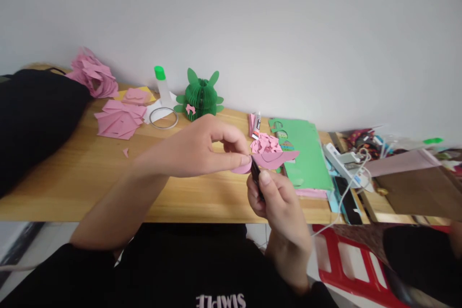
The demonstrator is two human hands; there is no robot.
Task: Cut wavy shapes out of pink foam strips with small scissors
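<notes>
My left hand (202, 151) pinches a piece of pink paper (272, 159) between thumb and fingers above the table. A curved line shows on the paper, and its pointed end reaches out to the right. My right hand (276, 199) is closed around a slim black hand tool (256, 175), whose upper end meets the paper beside my left thumb. The tool's working end is hidden, so its exact kind cannot be made out. Behind the paper lies a pile of small pink paper cutouts (265, 143).
A green folded-paper figure (202, 98), a glue stick (162, 86) and a ring (163, 119) stand or lie at the back. Pink scraps (121, 118) are on the left, near a black bag (39, 115). Rightward are a glue tube (256, 126), green sheets (306, 154) and a power strip (346, 168).
</notes>
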